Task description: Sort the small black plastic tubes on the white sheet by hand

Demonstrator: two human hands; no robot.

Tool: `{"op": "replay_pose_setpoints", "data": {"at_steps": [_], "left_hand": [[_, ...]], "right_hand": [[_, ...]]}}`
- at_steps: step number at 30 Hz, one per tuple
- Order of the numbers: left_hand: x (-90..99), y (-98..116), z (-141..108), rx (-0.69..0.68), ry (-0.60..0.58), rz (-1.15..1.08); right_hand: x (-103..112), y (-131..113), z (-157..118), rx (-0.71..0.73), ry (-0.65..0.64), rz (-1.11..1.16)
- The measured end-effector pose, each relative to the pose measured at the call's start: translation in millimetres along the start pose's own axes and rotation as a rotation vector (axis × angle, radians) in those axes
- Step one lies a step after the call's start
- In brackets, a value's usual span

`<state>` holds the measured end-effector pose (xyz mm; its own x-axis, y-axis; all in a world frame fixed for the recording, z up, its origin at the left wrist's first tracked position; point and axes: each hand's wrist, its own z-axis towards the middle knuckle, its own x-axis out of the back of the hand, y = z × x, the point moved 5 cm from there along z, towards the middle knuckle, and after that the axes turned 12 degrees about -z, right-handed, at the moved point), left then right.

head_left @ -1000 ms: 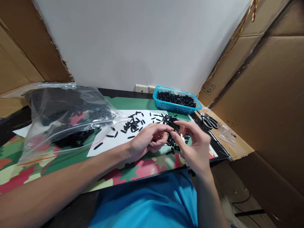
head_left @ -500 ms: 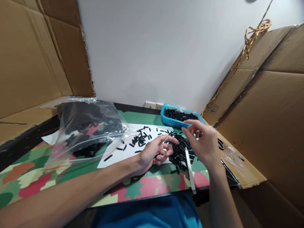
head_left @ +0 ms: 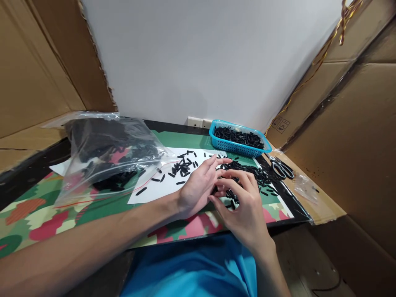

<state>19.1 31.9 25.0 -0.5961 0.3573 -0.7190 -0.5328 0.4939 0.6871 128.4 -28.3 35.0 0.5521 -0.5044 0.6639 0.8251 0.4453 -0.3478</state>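
Observation:
My left hand [head_left: 198,187] rests over the pile of small black elongated pieces [head_left: 247,168], index finger stretched forward and the other fingers curled. What sits in those curled fingers is hidden. My right hand [head_left: 244,202] meets it from the right, thumb and fingertips bent toward the left fingers. Whatever is pinched between them is too small and too covered to make out. Left of the hands, more loose black pieces [head_left: 182,168] lie scattered on a white paper sheet [head_left: 148,183].
A blue plastic basket [head_left: 236,147] full of black pieces stands at the back. Scissors [head_left: 281,168] and a small clear bag [head_left: 305,187] lie to the right. On the left is a large clear zip bag [head_left: 114,152] holding black stuff. Cardboard walls [head_left: 349,136] flank the table.
My right hand has moved left and down to meet my left hand. The white strip near the table's front edge is no longer visible. The view has shifted slightly, and the scissors now show fully.

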Motion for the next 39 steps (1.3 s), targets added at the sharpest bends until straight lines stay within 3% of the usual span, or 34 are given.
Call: {"op": "replay_pose_setpoints", "data": {"at_steps": [9,16,19,23,27,39], "left_hand": [[4.7,-2,4,-0.055,0.031,0.001],[0.2,3,2,-0.066,0.012,0.034],[0.7,5,3,-0.090,0.010,0.116],[3.1,5,7,-0.149,-0.011,0.380],[0.1,5,9,-0.219,-0.094,0.547],[-0.7,8,8,-0.196,-0.070,0.540]], "right_hand": [[-6,0,-1,-0.075,-0.075,0.028],[2,1,1,-0.074,-0.030,0.176],[13,5,2,-0.091,0.025,0.259],[27,16,3,-0.140,0.136,0.200],[33,24,3,-0.144,0.142,0.137],[28,31,4,-0.154,0.106,0.245]]}}
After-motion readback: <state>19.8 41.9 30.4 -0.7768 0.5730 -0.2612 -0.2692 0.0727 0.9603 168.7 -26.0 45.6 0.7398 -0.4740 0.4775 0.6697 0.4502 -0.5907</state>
